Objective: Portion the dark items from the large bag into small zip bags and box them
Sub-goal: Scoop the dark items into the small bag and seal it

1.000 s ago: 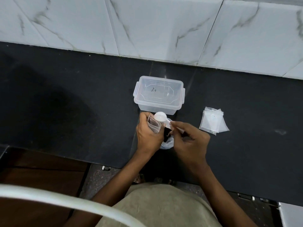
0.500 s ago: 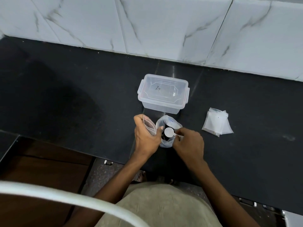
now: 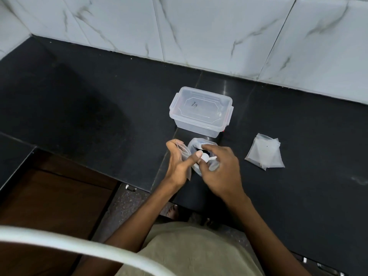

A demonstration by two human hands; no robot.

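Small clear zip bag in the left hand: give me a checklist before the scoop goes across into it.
1. Left hand grips small clear zip bag: ok.
2. Zip bag mouth open: cannot tell.
3. Right hand holds white plastic scoop: ok.
4. Scoop loaded with dark items: cannot tell.
5. Large translucent bag open on the black counter: ok.
6. Clear plastic lidded box open to take bags: not ok, lid on.
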